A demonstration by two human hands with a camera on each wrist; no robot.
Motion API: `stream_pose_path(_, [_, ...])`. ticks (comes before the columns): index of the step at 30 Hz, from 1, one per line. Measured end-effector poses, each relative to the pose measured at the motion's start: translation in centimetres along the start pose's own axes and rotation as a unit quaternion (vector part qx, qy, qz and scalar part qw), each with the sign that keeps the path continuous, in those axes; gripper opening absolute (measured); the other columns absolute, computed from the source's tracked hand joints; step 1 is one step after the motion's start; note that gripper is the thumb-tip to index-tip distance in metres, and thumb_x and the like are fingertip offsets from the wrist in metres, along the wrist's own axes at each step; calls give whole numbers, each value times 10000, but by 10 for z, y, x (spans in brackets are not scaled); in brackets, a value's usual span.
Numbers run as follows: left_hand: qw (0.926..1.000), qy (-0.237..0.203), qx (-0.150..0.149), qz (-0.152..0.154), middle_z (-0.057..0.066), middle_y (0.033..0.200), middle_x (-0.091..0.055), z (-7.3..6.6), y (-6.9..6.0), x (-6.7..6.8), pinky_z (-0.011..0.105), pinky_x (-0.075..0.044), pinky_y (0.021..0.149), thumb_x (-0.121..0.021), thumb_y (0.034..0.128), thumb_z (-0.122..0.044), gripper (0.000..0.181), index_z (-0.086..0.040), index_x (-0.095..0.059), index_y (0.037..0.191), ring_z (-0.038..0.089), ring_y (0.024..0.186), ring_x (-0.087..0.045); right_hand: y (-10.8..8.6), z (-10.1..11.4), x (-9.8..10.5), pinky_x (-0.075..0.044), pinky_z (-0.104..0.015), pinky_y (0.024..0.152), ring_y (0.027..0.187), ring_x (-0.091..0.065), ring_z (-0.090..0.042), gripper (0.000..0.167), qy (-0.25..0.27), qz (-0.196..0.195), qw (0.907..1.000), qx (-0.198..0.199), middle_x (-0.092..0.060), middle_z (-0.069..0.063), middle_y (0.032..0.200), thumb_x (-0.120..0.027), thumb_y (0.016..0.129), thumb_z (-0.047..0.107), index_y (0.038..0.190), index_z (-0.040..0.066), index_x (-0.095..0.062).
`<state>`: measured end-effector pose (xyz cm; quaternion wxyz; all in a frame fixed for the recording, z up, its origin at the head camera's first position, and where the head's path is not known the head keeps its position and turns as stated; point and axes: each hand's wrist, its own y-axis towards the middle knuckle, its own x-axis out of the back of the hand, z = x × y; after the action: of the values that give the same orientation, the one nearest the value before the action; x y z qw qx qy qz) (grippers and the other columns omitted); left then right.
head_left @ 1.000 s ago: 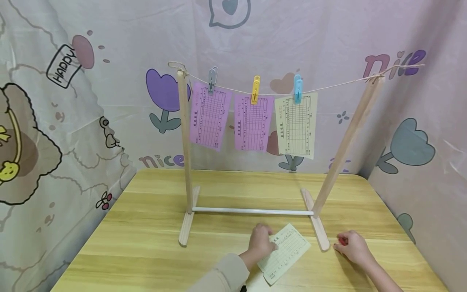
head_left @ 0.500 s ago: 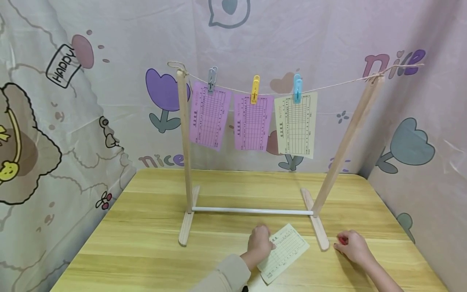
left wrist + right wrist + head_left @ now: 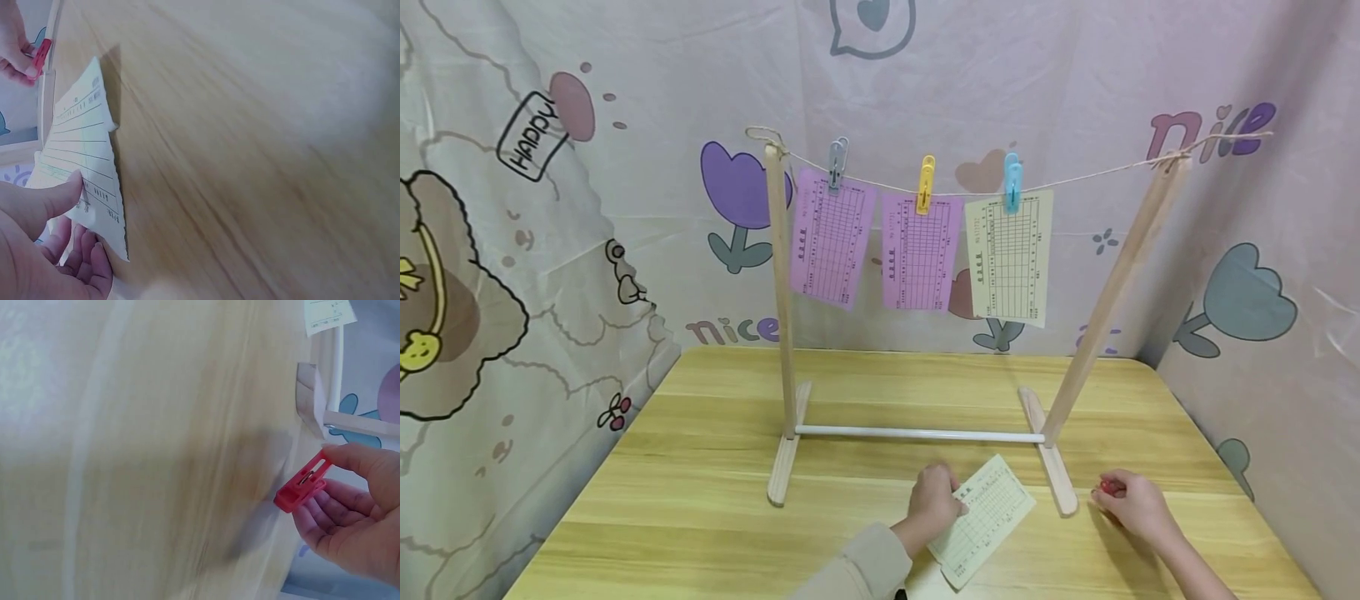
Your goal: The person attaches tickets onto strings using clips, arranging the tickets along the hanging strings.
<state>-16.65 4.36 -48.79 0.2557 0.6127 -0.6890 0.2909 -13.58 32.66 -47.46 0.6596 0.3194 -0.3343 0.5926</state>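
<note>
My left hand (image 3: pixel 934 502) pinches a pale yellow-green printed slip (image 3: pixel 983 523) by its left edge, the thumb lying on the printed face in the left wrist view. That slip is held low over the table, in front of the rack. Off to the right, my right hand (image 3: pixel 1138 504) holds a red clothespin (image 3: pixel 303 482) between thumb and fingers, just above the tabletop. On the string hang two purple slips, one under a grey clothespin (image 3: pixel 837 162) and one under a yellow clothespin (image 3: pixel 925 185). A pale yellow slip (image 3: pixel 1011 262) hangs from a blue clothespin (image 3: pixel 1012 183).
A wooden rack stands on the table (image 3: pixel 700 467), its left post (image 3: pixel 780 292) upright and its right post (image 3: pixel 1112 308) leaning outward. A white rod (image 3: pixel 917 433) joins the feet low down. The right foot (image 3: pixel 1057 479) lies between my hands. Patterned cloth surrounds the table.
My right hand has shifted slightly rightward with the red clothespin, which has turned a little. The slip in my left hand has moved only slightly. The hanging slips look the same.
</note>
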Motion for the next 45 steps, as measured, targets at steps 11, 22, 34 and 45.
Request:
stream_pose_path(11, [9987, -284, -408, 146, 15, 688, -589, 4, -1, 6, 241, -476, 573, -753, 668, 21, 173, -52, -610, 731, 121, 618, -522, 0, 11, 16, -523, -254, 626, 768, -639, -240, 397, -324, -226, 9988, 274, -662, -234, 901, -643, 835, 62, 1109, -204, -536])
stream_pose_path(22, [9967, -536, -550, 274, 53, 727, -634, 4, 3, 16, 257, -518, 598, -699, 751, 20, 61, -16, -659, 778, 154, 652, -581, 2, 21, 33, -490, -162, 622, 718, -542, 63, 349, 196, -423, 9985, 291, -644, -262, 953, -618, 864, 59, 1110, -177, -543])
stream_pose_path(34, [9867, -837, -1381, 198, 88, 707, -649, 9, 7, 27, 166, -446, 529, -672, 783, 38, 42, 25, -674, 743, 68, 595, -504, 3, 29, 43, -475, -92, 645, 749, -449, 201, 358, 619, -667, 9938, 641, -632, -284, 990, -630, 858, 48, 1128, -166, -535])
stream_pose_path(45, [9720, -1757, -1532, 298, 92, 700, -617, 2, 21, 39, 131, -419, 531, -637, 819, 33, 46, 44, -650, 776, 39, 595, -463, 7, 43, 51, -467, -53, 632, 777, -464, 210, 339, 942, -1066, 9839, 1080, -624, -300, 978, -635, 848, 23, 1120, -154, -541])
